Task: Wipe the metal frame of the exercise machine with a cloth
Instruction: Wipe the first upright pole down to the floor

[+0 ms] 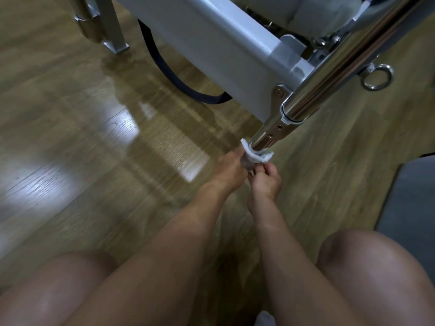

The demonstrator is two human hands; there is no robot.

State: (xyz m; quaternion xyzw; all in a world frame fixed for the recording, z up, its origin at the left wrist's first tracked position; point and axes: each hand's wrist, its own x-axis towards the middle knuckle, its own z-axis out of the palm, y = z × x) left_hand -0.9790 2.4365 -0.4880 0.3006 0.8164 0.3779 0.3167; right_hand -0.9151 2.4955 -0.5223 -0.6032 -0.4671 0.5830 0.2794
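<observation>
Floor: pale wood planks (94, 118) with a glossy sheen ran under everything; a grey mat (409, 208) lay at the right edge.
Knees: two bare knees (376, 267) filled the bottom corners, which read as a person squatting low, both forearms reaching forward between them.
Left grip: the left grip (229, 169) was curled round the white cloth (256, 157), pressing it to the near side of the post.
Right grip: the right grip (266, 182), just beside the left, pinched the hanging end of the cloth from below with its fingertips.
Cloth: it was wrapped like a collar round the foot of the chrome post (266, 135), close to the floor and just under a bracket with small holes.
Further up: a thick chrome tube (341, 67) rose away to the upper right, meeting a grey rail (223, 50); an eye ring (377, 77) hung off it.
Beyond: a dark strap (164, 67) looped under the rail, and a second leg (115, 27) stood at the far left.
Progress: wiping was under way at the lowest part of this post. The chrome shone throughout, so nothing showed which parts were already done. By my reckoning the rail, the tube and the far leg could remain, each needing a pass unless already covered.
</observation>
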